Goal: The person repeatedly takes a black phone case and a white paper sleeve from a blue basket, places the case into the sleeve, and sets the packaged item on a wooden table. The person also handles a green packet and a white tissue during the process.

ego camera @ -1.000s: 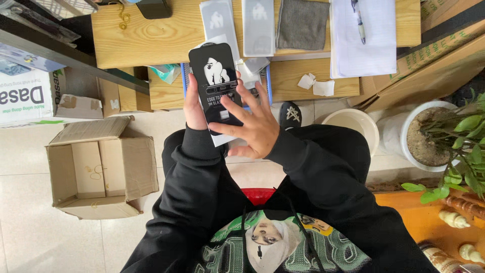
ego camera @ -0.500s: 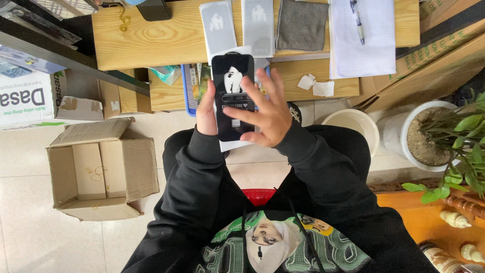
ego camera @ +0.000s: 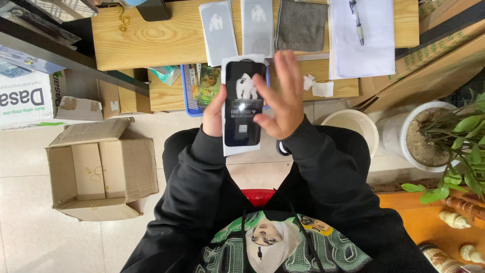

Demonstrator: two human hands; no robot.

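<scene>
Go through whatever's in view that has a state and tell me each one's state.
Black screen protector: held upright between both hands.
Left hand: gripping its left edge.
Right hand: fingers spread, thumb on its front.
Cardboard box: open, flaps out.
Pen: lying on paper.
Grey cloth: flat on table.

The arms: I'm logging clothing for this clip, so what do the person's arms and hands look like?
Both arms wear long black sleeves with ribbed cuffs at the wrists. The left hand and right hand are bare: no gloves, rings or watch visible.
</scene>
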